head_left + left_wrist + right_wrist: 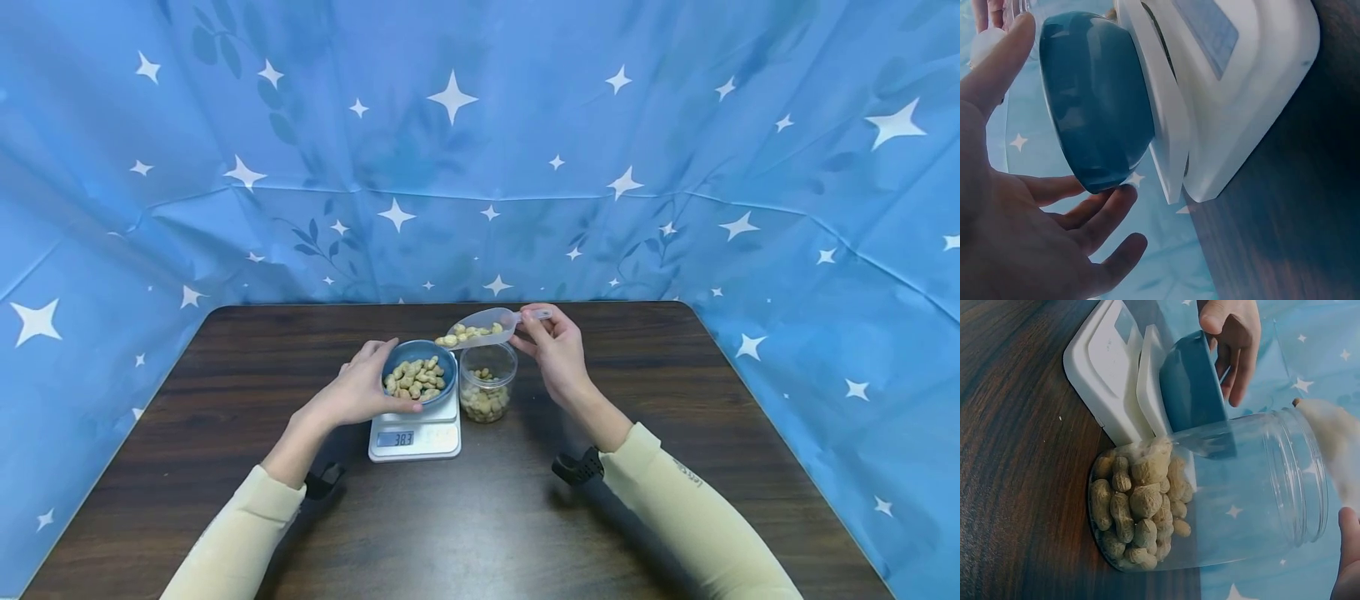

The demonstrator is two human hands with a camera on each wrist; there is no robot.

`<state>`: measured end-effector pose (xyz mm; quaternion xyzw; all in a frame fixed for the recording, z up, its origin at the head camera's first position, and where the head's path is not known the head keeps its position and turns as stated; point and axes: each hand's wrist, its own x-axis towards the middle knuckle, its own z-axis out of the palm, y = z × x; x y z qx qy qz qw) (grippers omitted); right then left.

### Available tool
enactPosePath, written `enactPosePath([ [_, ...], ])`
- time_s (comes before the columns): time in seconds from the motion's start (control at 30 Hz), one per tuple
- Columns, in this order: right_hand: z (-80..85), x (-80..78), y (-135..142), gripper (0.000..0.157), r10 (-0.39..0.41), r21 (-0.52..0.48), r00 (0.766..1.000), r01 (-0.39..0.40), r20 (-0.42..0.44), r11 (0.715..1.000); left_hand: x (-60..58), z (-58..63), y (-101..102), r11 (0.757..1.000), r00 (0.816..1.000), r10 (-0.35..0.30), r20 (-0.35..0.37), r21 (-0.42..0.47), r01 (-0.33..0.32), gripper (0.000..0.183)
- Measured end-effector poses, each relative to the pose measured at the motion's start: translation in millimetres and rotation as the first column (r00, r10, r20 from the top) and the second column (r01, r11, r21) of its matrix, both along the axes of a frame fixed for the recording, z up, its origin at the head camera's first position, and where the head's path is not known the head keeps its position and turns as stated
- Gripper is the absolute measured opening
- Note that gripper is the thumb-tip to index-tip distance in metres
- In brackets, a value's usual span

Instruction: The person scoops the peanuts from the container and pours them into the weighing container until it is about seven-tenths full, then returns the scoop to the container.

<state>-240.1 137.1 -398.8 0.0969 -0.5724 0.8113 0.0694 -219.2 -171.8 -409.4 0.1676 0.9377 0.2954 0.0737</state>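
A blue bowl (412, 349) with unshelled peanuts (412, 380) in it sits on a white kitchen scale (433, 440). My left hand (366, 385) holds the bowl from the left, thumb at the near side and fingers round the far side. In my right hand (558, 354) is the handle of a translucent scoop (498, 318), pinched between thumb and fingers. Peanuts lie in the scoop, whose tip is at the bowl's right rim. Below the scoop stands a clear jar (1238, 506), open at the top, with peanuts (1144, 503) in its lower part.
The scale's display (395, 439) seems to read 38.3. Jar and scale stand close together on a dark wooden table (480, 525). Behind the table's far edge hangs a blue cloth (525, 250) with white stars.
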Motion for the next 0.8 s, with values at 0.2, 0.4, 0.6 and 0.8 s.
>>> enactPosePath([
  [0.2, 1.6, -2.5, -5, 0.026, -0.012, 0.101, 0.999, 0.016, -0.035, 0.995, -1.3, -2.9, -2, 1.000, 1.000, -0.005, 0.008, 0.010, 0.005, 0.120],
  [0.4, 3.2, -3.1, -10, 0.023, 0.006, 0.171, 0.995, 0.012, -0.102, 0.985, -2.6, -3.7, -2, 1.000, 1.000, -0.001, 0.020, 0.016, 0.001, 0.119],
  [0.6, 7.9, -2.4, -13, 0.020, 0.041, 0.235, 0.984, 0.001, -0.173, 0.972, -2.9, -3.0, -2, 1.000, 1.000, 0.000, 0.020, 0.011, 0.000, 0.119],
  [0.8, 11.7, -1.8, -10, 0.020, 0.066, 0.252, 0.975, -0.011, -0.212, 0.968, -2.3, -3.4, -2, 1.000, 1.000, 0.001, 0.018, 0.018, -0.002, 0.120],
])
